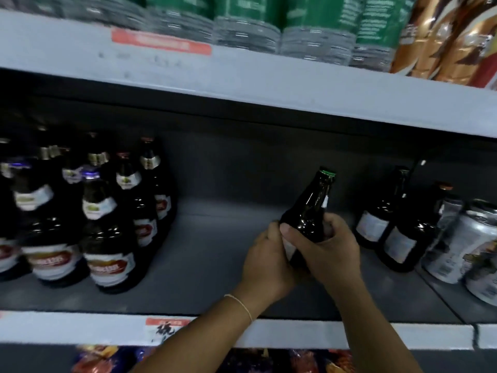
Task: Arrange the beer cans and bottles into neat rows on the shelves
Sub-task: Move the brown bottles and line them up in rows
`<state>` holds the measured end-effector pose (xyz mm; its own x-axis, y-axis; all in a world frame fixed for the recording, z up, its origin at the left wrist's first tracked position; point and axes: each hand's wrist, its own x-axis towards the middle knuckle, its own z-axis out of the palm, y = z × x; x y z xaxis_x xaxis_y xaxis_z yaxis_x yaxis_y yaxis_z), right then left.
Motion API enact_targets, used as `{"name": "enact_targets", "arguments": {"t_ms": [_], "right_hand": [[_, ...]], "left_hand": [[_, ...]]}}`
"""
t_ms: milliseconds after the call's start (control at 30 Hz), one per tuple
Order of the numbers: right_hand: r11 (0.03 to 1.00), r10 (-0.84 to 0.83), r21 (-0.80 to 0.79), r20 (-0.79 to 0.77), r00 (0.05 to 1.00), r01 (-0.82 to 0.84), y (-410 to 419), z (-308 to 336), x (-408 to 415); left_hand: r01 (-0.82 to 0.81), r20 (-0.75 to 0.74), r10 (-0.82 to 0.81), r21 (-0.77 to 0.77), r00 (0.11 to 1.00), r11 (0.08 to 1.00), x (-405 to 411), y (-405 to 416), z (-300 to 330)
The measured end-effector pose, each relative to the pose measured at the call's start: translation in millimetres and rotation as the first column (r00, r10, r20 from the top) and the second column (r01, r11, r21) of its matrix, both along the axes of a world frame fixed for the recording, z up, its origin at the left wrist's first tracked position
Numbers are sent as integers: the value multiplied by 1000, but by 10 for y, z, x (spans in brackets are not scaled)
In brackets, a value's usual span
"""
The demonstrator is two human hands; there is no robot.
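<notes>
A dark brown beer bottle [312, 208] with a green cap is tilted over the middle of the grey shelf [209, 254]. My left hand [266, 259] grips its lower body from the left, my right hand [325, 246] wraps it from the right. Several dark bottles with red and white labels [107, 230] stand in rows at the shelf's left. Two dark bottles with white labels [387, 211] stand to the right of my hands, next to silver cans [468, 246].
The upper shelf holds green and silver can packs [317, 28] and copper-coloured cans [446, 41]. A red price tag [166, 323] sits on the shelf's front edge. Colourful packs [107, 359] show on the shelf below. Bare shelf floor lies between the left bottles and my hands.
</notes>
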<state>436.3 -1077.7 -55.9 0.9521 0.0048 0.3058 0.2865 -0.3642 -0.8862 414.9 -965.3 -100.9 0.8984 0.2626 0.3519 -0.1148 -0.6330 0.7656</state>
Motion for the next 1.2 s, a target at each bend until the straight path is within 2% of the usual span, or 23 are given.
{"name": "enact_targets", "arguments": {"t_ms": [100,167,267,433,567,667,767,933,1067,1200], "right_hand": [[995,94,-29,11,996,-93,363,64,-94],[974,218,-55,-17,976,-219,510,111,-123],[895,442,-36,-76,894,-445,683,159,-156],[791,611,59,-80,787,-609,1002,195,-230],[809,581,119,-9,814,-576,1277,129,-290],[852,509,129,28,860,-508,1478,72,-267],[882,439,178,34,898,-437,1666,92,-218],[907,325,280,13,946,-315,1905,72,-24],[952,244,192,7,970,-240,2052,25,111],[990,129,50,71,989,-133,2190,43,241]], "left_hand": [[17,48,-9,-160,999,987,-128,436,-46],[35,77,-17,-236,997,971,-215,704,-74],[47,108,-19,-268,994,962,-329,1058,-119],[64,109,-36,-262,993,963,-552,1401,-170],[94,101,-66,-298,993,950,-613,1512,-174],[110,103,-76,-388,992,915,-572,1560,-171],[66,83,-33,-442,996,894,-520,1604,-167],[-100,-17,102,-435,995,895,-327,1647,-330],[-158,-12,168,-404,986,901,-331,1619,-279],[-179,-6,190,-370,982,912,-344,1611,-260]]}}
